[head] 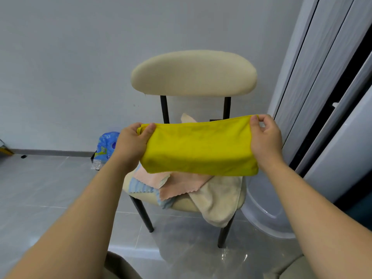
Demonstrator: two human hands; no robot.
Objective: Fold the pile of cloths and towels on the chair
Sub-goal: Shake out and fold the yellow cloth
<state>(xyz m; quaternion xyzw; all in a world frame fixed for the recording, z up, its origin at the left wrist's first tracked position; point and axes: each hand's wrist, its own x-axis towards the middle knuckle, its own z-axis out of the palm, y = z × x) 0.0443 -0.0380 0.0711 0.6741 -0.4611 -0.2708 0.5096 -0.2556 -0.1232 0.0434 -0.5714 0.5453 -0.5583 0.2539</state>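
Holding a yellow cloth point(198, 146) doubled over, left hand point(130, 143) and right hand point(265, 137) each pinching 1 top corner, above the seat. Below, a pink cloth point(181, 185), blue cloth point(138, 186) and cream towel point(219, 200) lie piled on the chair point(193, 73). Blue packet point(105, 146) on the floor behind.

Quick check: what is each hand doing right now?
Left hand: pinches the yellow cloth at its left end.
Right hand: pinches its right end.
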